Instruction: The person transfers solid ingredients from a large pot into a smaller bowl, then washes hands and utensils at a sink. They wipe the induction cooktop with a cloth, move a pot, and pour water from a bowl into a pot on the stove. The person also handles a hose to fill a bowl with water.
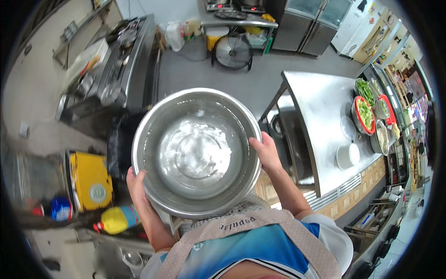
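Observation:
A wide stainless steel basin (197,153) is held up in front of my body, with clear liquid that looks like water inside. My left hand (136,183) grips its rim at the lower left, thumb over the edge. On the right side of the same rim, my right hand (266,150) has its thumb inside and its fingers hidden under the outer wall. Light glints off the basin's bottom. The basin hides part of the floor and the front of my apron (240,226).
To the right stands a steel worktable (313,115) bearing a white container (347,156) and a red-rimmed bowl of chopped vegetables (364,115). A stove counter (122,66) runs along the left. Near my left arm are a yellow box (91,174) and an oil bottle (116,219). A floor fan (232,52) stands ahead.

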Demonstrator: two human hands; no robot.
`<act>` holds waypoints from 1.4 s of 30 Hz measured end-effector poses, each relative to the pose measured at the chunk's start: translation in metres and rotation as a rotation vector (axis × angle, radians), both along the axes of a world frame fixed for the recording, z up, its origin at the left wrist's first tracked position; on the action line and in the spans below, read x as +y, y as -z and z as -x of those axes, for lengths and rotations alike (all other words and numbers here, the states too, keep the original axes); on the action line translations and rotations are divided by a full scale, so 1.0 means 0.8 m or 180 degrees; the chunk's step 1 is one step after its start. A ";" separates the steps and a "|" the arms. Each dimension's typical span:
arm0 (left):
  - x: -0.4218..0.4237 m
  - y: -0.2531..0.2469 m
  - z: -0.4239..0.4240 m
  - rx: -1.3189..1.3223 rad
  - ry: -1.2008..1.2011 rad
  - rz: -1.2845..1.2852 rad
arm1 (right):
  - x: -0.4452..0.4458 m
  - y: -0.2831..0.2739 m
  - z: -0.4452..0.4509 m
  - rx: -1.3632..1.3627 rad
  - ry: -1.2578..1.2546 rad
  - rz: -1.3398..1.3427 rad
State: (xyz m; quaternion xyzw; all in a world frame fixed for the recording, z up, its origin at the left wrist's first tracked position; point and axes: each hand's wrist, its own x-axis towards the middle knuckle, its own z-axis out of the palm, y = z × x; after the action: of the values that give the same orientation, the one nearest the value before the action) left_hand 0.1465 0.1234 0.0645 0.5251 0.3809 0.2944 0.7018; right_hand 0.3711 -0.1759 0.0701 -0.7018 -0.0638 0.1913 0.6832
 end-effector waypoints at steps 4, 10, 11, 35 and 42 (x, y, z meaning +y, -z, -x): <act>0.049 -0.021 -0.197 -0.0046 0.0420 -0.0102 | 0.025 -0.002 -0.149 0.0330 0.0424 -0.0690; 0.093 -0.021 -0.491 0.0254 0.0781 -0.0352 | 0.045 0.010 -0.410 0.0262 0.0722 -0.0557; 0.109 -0.014 -0.546 0.0243 0.0772 -0.0429 | 0.052 0.012 -0.452 0.0234 0.0807 -0.0596; 0.159 -0.045 -1.627 -0.0138 0.1535 -0.0278 | 0.071 -0.032 -1.441 -0.0046 0.1216 -0.0750; 0.150 -0.032 -1.834 0.0049 0.0972 -0.0275 | 0.067 -0.056 -1.732 0.0029 0.0704 -0.0379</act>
State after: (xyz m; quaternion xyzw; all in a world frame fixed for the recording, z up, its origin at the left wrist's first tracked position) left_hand 1.6140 0.2433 0.0901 0.6088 0.2890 0.1963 0.7122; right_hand 1.7568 -0.1223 0.1145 -0.6619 0.0059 0.1139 0.7408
